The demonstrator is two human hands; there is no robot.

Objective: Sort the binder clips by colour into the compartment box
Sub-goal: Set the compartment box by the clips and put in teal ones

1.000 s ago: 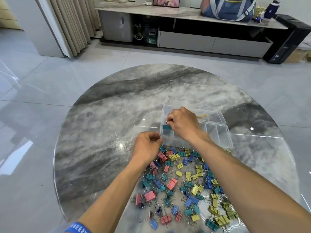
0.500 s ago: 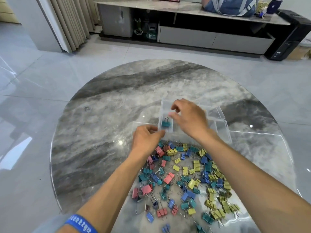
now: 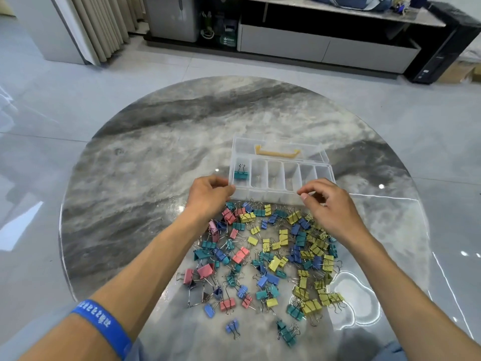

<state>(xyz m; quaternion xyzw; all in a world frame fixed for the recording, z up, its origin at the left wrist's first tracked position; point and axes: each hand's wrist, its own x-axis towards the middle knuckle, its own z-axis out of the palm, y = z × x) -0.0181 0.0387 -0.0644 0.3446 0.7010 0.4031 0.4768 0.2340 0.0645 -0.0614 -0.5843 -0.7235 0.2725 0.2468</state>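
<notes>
A clear compartment box (image 3: 265,195) stands open on the round marble table (image 3: 156,165), its lid with a yellow handle (image 3: 277,152) folded back. One teal binder clip (image 3: 241,174) lies in the leftmost compartment; the other compartments look empty. My left hand (image 3: 208,195) grips the box's near-left corner. By the box's near-right edge is my right hand (image 3: 328,204), fingers loosely curled and holding nothing. A pile of pink, blue, teal and yellow clips (image 3: 268,256) is spread on the table between my forearms, just in front of the box.
The table's edge curves round close on the left and right of the pile. Beyond the table are a glossy tiled floor, a low TV cabinet (image 3: 325,48) at the back and a curtain (image 3: 104,24) at the far left.
My right hand let go of the teal clip in the leftmost compartment and moved right to the box's near-right edge. My left hand stayed at the near-left corner.
</notes>
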